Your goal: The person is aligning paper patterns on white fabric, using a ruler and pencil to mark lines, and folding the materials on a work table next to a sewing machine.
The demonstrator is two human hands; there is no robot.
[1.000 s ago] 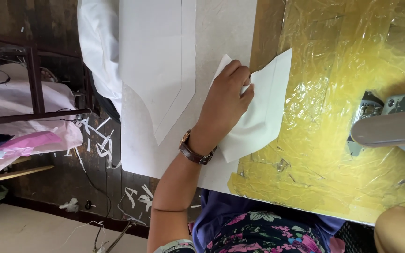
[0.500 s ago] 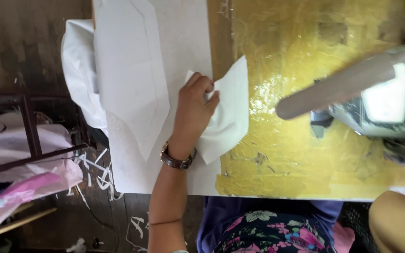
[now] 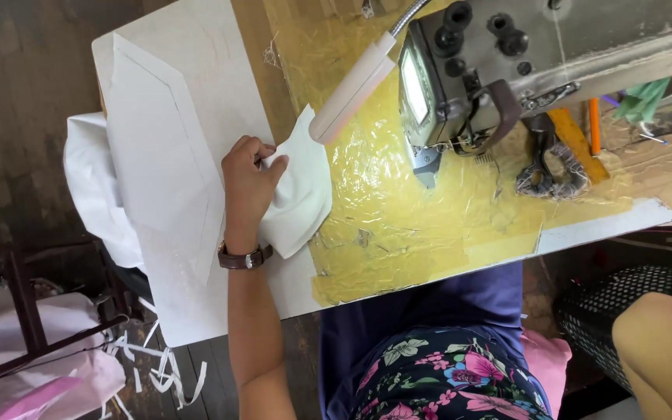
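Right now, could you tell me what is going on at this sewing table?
A person sits at a sewing machine. Their left hand grips a small piece of white fabric lying on the table, partly on its yellow taped surface. Beside the hand lies a larger white pointed panel. A lamp on a flexible neck hangs over the fabric. The right hand is out of view.
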